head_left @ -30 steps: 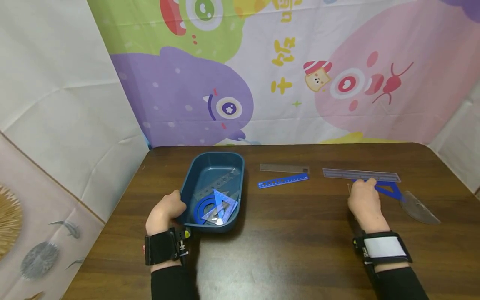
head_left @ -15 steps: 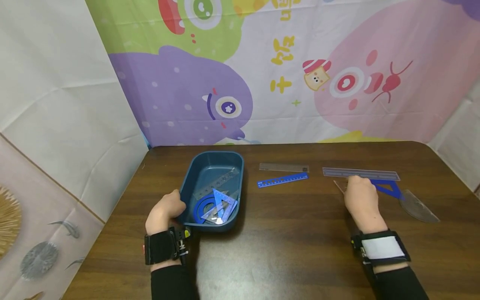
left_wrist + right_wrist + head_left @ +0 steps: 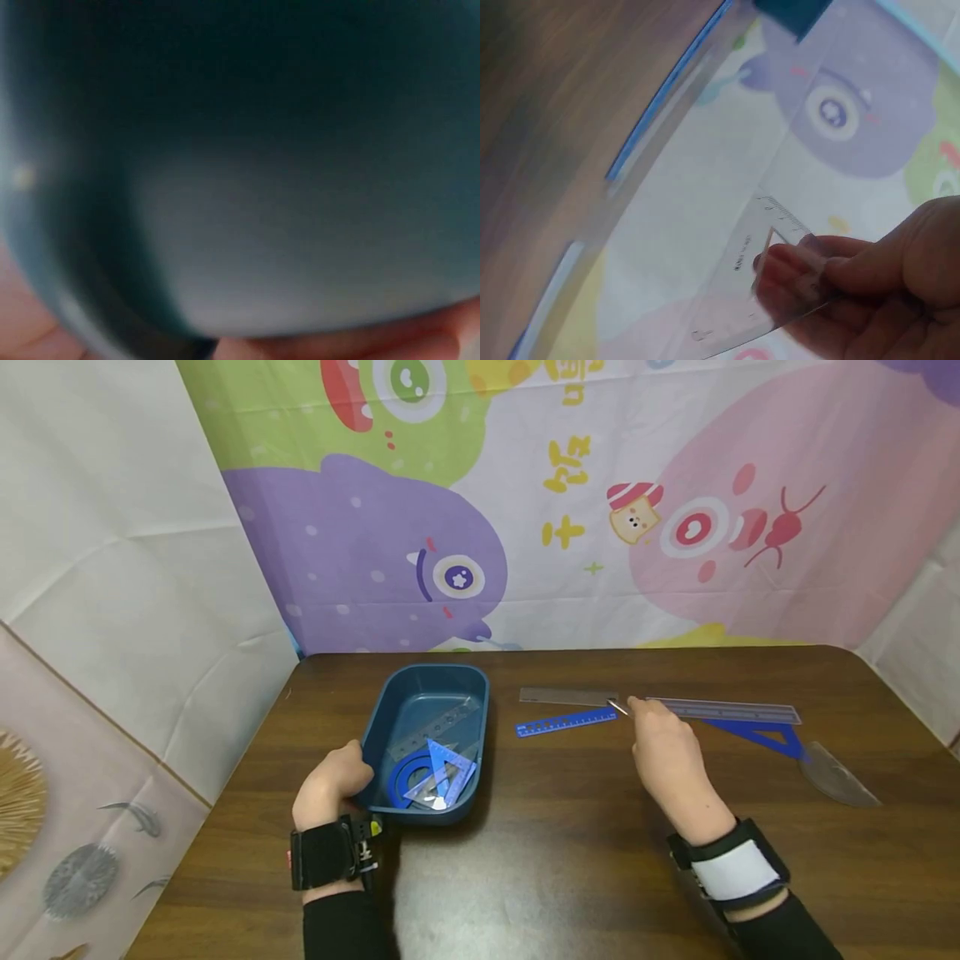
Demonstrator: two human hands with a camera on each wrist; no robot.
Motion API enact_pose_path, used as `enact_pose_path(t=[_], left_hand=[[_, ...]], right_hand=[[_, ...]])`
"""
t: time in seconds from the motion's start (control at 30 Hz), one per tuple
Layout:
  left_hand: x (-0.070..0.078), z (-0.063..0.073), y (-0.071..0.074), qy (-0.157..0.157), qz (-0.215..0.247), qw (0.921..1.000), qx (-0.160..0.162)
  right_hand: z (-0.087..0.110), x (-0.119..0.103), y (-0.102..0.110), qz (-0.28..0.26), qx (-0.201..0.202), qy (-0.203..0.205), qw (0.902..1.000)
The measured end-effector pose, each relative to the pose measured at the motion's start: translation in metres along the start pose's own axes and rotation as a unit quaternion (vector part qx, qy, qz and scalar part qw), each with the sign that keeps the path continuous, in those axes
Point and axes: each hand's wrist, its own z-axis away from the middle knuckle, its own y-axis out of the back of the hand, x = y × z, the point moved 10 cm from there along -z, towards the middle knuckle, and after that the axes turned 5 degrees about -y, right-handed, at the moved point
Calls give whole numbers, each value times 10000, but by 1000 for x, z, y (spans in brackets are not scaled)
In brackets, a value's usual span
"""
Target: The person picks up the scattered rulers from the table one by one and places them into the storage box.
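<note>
My left hand [image 3: 330,785] grips the left rim of a dark teal bin [image 3: 435,683]. The bin's blurred wall [image 3: 285,240] fills the left wrist view, with a bit of the fingers below it. Inside the bin lie a clear ruler [image 3: 432,728], a blue protractor [image 3: 396,783] and overlapping set squares [image 3: 462,782]. Between thumb and fingers, my right hand [image 3: 671,756] pinches a clear set square [image 3: 731,296]. From the head view only a thin glinting edge of it shows, close to the right ends of two short rulers.
A short clear ruler [image 3: 566,697] and a short blue ruler [image 3: 564,722] lie right of the bin. Farther right are a long clear ruler [image 3: 738,712], a blue set square [image 3: 787,743] and a clear protractor [image 3: 840,781]. A printed cloth [image 3: 570,610] hangs behind the table [image 3: 570,877].
My right hand has moved left from beside the blue set square, carrying the clear set square toward the short rulers. The left hand and bin have stayed in place.
</note>
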Motion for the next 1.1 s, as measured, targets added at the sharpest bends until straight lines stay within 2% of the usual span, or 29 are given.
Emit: enact_pose_path(t=[0.23, 0.3, 0.37, 0.5, 0.8, 0.93, 1.1], left_hand=[[1, 0, 1, 64, 6, 10000, 20], [1, 0, 0, 43, 16, 10000, 21], [1, -1, -1, 20, -13, 10000, -2], [0, 0, -2, -11, 95, 10000, -27], [1, 3, -4, -16, 170, 9998, -50], [3, 3, -1, -35, 53, 10000, -4], [5, 1, 0, -79, -116, 9999, 15]], right_hand=[[7, -45, 0, 138, 167, 861, 9961], [10, -60, 2, 192, 401, 1245, 9912], [14, -74, 5, 173, 756, 1688, 9826], [21, -105, 6, 158, 1347, 2485, 9591], [44, -162, -4, -210, 1662, 3513, 9211], [56, -186, -7, -98, 1989, 3854, 9010], [69, -207, -20, 40, 2097, 4239, 8811]])
